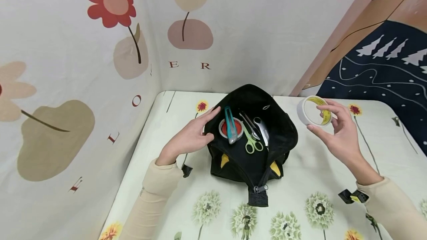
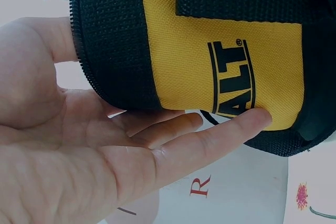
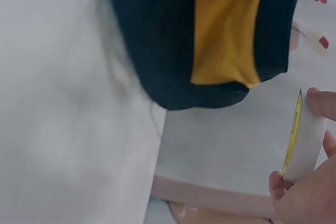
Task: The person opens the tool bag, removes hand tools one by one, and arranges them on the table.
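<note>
A black and yellow tool bag (image 1: 283, 136) lies unzipped on the table, its mouth facing up. Inside it are a roll of tape with a red core (image 1: 221, 130), a teal utility knife (image 1: 230, 123), green-handled scissors (image 1: 250, 147), a dark slim knife (image 1: 249, 124) and a grey-handled tool (image 1: 262, 129). My left hand (image 1: 190, 136) holds the bag's left rim, thumb over the zipped edge and long fingers along the yellow outer side (image 2: 184, 72). Right of the bag, my right hand (image 1: 343, 132) grips a white roll of tape (image 1: 301, 112) above the table, thumb below and fingers above.
The table (image 1: 310, 173) has a flower-printed cover. Printed cloth walls (image 1: 250, 47) stand behind and to the left. The bag's zip pull (image 1: 260, 189) and end tab (image 1: 258, 200) point towards me.
</note>
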A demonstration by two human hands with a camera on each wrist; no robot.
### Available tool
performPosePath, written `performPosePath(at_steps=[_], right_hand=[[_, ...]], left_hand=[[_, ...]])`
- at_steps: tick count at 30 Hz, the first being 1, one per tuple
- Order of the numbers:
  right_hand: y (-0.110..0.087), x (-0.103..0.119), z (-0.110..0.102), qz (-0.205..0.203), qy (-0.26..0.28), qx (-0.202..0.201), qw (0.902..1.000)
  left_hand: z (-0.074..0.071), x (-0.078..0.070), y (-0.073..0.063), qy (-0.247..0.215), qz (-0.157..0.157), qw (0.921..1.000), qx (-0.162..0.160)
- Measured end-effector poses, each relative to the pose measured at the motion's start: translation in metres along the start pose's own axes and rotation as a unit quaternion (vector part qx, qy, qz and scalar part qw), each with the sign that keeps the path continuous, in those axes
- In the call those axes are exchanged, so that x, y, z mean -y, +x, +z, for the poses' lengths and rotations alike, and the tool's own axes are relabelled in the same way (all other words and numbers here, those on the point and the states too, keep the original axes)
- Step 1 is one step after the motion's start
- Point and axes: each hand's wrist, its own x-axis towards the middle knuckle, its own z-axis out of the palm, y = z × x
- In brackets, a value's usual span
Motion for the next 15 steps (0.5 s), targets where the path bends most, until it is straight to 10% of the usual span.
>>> performPosePath(at_steps=[15], right_hand=[[-0.016,-0.039,-0.002,0.037,-0.078,0.018,0.9961]], left_hand=[[0.001,0.001,0.000,-0.001,0.003,1.0000,-0.001]])
